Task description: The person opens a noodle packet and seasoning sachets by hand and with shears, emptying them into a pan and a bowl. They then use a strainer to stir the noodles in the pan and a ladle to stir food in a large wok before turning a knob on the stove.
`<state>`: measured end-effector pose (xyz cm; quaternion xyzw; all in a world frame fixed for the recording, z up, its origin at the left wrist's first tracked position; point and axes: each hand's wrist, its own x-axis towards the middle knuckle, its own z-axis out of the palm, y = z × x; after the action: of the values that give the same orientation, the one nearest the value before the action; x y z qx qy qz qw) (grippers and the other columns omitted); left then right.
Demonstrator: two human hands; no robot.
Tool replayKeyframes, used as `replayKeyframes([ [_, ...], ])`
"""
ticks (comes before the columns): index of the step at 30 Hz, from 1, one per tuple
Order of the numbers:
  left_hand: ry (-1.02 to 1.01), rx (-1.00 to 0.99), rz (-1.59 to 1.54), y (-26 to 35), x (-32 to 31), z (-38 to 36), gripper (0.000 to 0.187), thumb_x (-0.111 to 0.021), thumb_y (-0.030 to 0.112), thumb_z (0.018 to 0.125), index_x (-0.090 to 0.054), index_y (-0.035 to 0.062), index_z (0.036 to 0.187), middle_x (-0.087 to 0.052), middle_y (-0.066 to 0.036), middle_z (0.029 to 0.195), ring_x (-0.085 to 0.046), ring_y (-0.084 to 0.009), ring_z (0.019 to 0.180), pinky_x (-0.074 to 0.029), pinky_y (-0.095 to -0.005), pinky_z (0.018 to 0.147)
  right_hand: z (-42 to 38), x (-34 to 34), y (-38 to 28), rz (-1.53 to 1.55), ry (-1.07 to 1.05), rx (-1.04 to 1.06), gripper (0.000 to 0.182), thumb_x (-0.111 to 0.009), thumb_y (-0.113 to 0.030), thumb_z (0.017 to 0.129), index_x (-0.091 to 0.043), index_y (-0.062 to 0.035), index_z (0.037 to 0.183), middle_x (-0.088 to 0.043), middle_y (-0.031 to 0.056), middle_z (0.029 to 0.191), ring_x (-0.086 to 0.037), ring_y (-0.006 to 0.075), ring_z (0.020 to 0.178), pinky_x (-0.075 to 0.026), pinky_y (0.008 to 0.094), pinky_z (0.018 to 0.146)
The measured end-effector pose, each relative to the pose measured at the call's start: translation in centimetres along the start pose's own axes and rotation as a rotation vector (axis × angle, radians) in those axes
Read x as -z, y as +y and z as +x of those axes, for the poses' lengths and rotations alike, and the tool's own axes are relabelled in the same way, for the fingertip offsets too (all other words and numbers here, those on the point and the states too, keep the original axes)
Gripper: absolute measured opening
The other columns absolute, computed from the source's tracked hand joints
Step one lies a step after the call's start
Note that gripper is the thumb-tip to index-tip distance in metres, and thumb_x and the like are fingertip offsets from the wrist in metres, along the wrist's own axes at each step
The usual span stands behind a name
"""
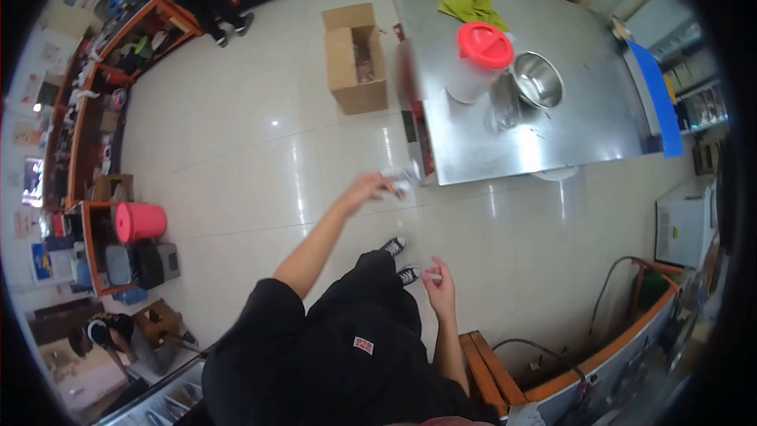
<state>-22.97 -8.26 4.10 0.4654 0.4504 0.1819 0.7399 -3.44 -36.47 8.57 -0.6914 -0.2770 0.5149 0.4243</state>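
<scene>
My left hand (365, 192) is stretched out over the floor, near the steel table's front left corner. Its fingers are closed on a clear, shiny container (404, 177), blurred, so I cannot make out its exact kind. In front of my body, my right hand (439, 280) hangs with its fingers loosely bent and apart, and I see nothing clearly held in it. On the steel table (481, 162) stand a translucent pitcher with a red lid (485, 46), a steel bowl (538, 80) and a clear glass-like vessel (503, 110). A green cloth (475, 10) lies behind them.
An open cardboard box (356, 71) with items inside sits on the floor left of the table. Wooden shelves (87, 110) line the left wall, with a red bin (142, 222) beside them. A wooden bench (490, 371) is close at my right. Two other people are farther off.
</scene>
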Motion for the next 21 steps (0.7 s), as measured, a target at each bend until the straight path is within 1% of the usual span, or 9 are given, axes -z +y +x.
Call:
replayKeyframes([
  [3,-0.256,0.128,-0.04,-3.1,-0.5,-2.6,0.019,-0.058,0.03,0.084,-0.066,0.013,0.088,-0.063,-0.003,0.102,-0.057,-0.0164,0.096,-0.047,-0.0371,0.079,5.0,-4.8,-2.5,-0.193,0.008,0.062,0.052,-0.066,-0.007,0.084,-0.045,-0.0031,0.132,-0.059,0.0076,0.095,-0.06,0.0135,0.079,-0.049,0.0249,0.069],
  [7,-0.175,0.226,-0.11,-3.5,1.4,-1.4,0.025,-0.059,0.037,0.087,-0.065,0.0143,0.095,-0.062,0.001,0.094,-0.056,-0.0111,0.094,-0.046,-0.0307,0.077,14.1,-9.9,0.8,-0.151,-0.046,0.24,0.031,-0.06,-0.008,0.088,-0.055,0.0014,0.117,-0.058,0.0017,0.083,-0.054,0.0077,0.068,-0.044,0.0221,0.059],
  [11,-0.168,0.14,-0.186,-1.5,7.3,2.8,0.034,-0.057,0.044,0.091,-0.062,0.0118,0.103,-0.06,0.001,0.095,-0.054,-0.0094,0.09,-0.046,-0.0303,0.077,22.0,-16.0,-1.3,-0.051,-0.104,0.159,0.021,-0.054,-0.005,0.089,-0.06,-0.0003,0.109,-0.058,-0.0009,0.079,-0.053,0.006,0.067,-0.041,0.0204,0.056],
  [13,-0.099,0.009,-0.088,-1.0,11.3,6.1,0.029,-0.057,0.039,0.092,-0.061,0.0105,0.1,-0.059,0.001,0.094,-0.052,-0.008,0.089,-0.046,-0.0311,0.076,26.1,-17.9,-0.7,0.087,-0.062,0.126,0.023,-0.051,-0.003,0.088,-0.059,-0.0026,0.11,-0.055,-0.0028,0.076,-0.048,0.0048,0.062,-0.038,0.0209,0.052],
  [14,-0.06,-0.223,-0.209,-3.0,13.3,7.7,0.019,-0.056,0.028,0.093,-0.061,0.0097,0.099,-0.059,0.0,0.092,-0.053,-0.0085,0.087,-0.046,-0.0302,0.076,29.4,-17.4,1.8,-0.012,-0.08,0.173,0.023,-0.048,-0.002,0.088,-0.059,-0.0026,0.109,-0.054,-0.0029,0.075,-0.046,0.0046,0.06,-0.037,0.0216,0.05],
  [16,0.153,0.027,-0.216,-2.3,18.2,10.5,0.014,-0.057,0.015,0.09,-0.058,0.006,0.1,-0.059,-0.002,0.087,-0.057,-0.012,0.081,-0.049,-0.0283,0.075,36.2,-19.7,1.7,-0.142,0.114,0.069,0.021,-0.046,-0.001,0.089,-0.059,-0.0047,0.106,-0.055,-0.0018,0.075,-0.047,0.0049,0.058,-0.037,0.0211,0.049],
  [17,0.242,0.089,-0.174,-1.1,20.9,11.7,0.014,-0.057,0.015,0.088,-0.058,0.0054,0.099,-0.059,-0.002,0.087,-0.057,-0.0124,0.08,-0.048,-0.0271,0.074,39.5,-21.1,-1.5,-0.02,0.102,-0.041,0.026,-0.045,0.0,0.084,-0.06,-0.0006,0.105,-0.06,0.0055,0.077,-0.056,0.0124,0.066,-0.045,0.0266,0.056],
  [18,0.255,0.034,-0.274,-2.7,24.0,13.2,0.012,-0.058,0.015,0.088,-0.058,0.0073,0.097,-0.06,-0.002,0.086,-0.057,-0.0127,0.078,-0.048,-0.027,0.072,42.3,-22.5,-4.4,-0.032,0.104,-0.037,0.023,-0.047,-0.001,0.085,-0.06,-0.0014,0.104,-0.061,0.0058,0.077,-0.056,0.0122,0.064,-0.044,0.026,0.056],
  [21,0.39,0.083,0.161,-3.8,32.0,17.8,0.012,-0.059,0.016,0.086,-0.059,0.0081,0.096,-0.061,-0.005,0.085,-0.059,-0.0169,0.079,-0.05,-0.0309,0.071,53.0,-24.9,-5.5,-0.115,0.184,0.047,0.019,-0.049,-0.005,0.089,-0.061,-0.0041,0.104,-0.056,0.0,0.073,-0.051,0.0078,0.06,-0.04,0.0229,0.052],
])
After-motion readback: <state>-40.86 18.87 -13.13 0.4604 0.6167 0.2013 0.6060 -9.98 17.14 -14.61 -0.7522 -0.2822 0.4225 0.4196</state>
